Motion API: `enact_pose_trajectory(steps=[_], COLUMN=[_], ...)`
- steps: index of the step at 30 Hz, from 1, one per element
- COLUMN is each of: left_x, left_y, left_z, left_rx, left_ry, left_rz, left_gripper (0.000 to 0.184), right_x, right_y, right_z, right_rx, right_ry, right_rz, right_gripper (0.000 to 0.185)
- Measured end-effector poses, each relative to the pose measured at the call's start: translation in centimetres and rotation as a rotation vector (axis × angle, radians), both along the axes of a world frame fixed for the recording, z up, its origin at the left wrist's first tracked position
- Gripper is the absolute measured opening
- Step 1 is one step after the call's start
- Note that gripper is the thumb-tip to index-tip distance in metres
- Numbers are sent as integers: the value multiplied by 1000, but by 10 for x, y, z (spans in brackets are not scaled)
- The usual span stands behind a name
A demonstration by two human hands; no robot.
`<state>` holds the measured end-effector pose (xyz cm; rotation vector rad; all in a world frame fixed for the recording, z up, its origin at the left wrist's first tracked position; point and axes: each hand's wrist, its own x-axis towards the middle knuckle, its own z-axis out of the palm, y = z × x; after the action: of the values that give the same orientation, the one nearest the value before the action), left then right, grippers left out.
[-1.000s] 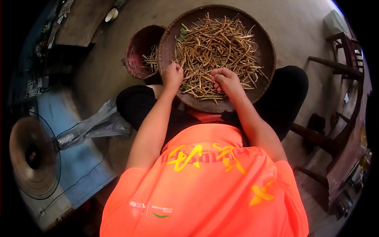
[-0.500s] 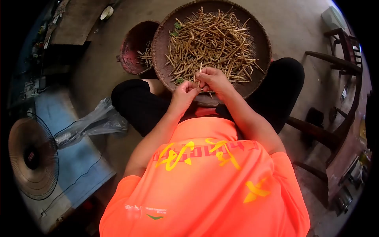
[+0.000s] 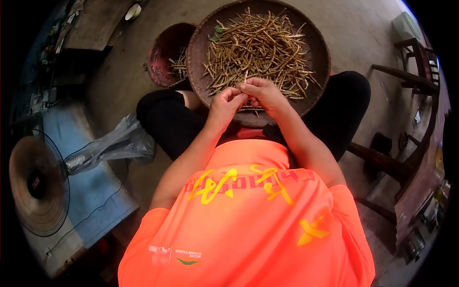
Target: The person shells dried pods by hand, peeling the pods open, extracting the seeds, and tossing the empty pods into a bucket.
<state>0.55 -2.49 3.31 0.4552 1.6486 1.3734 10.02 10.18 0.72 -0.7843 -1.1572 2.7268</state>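
Head camera view, looking down past a bright orange shirt (image 3: pixel 258 205) at a wide, round, brown woven tray (image 3: pixel 197 71), set across black-clothed legs (image 3: pixel 342 103). Holding a slim, pale tan dried pod (image 3: pixel 246 75) in the bare right hand (image 3: pixel 266 94), thumb and fingers narrowed to a pinch, above the near part of the tray. Pressing in from the left with the bare left hand (image 3: pixel 224 106), fingertips also drawn narrow and touching those of the right. Cannot tell whether pinching the pod's hidden lower end there too.

Pointing away from the body with the pod's long axis, roughly upright in view, tip showing beyond the fingers towards the middle of the tray. Nearer to the visible tip with the right hand; lower and nearer to the body with the left.

Lying just beyond both hands, heaped in the tray: a tangled pile of thin, yellow-brown dried pods (image 3: pixel 263 48), with small green leaves (image 3: pixel 218 29) at its far left edge. Standing beside the tray, to its left: a deep reddish round basket (image 3: pixel 155 57), with thin pale scraps (image 3: pixel 179 65) inside, on the side nearest the tray.
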Motion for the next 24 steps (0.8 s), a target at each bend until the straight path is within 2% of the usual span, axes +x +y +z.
enact_pose_trajectory(steps=[6,8,20,24], left_x=[-1,1,4,1], left_y=[-2,-2,3,3], left_z=[1,-2,-3,-8], left_rx=[37,26,-29,-12], left_ry=[-37,-3,74,52], left_rz=[5,28,45,61], left_gripper=[11,11,13,12], right_x=[1,1,2,5], right_y=[-1,1,-2,-2], right_z=[5,6,-1,6], right_rx=[-21,82,193,38], right_ry=[-52,-85,-116,-122], right_rz=[-79,-39,-73,-101], right_gripper=[15,16,17,16])
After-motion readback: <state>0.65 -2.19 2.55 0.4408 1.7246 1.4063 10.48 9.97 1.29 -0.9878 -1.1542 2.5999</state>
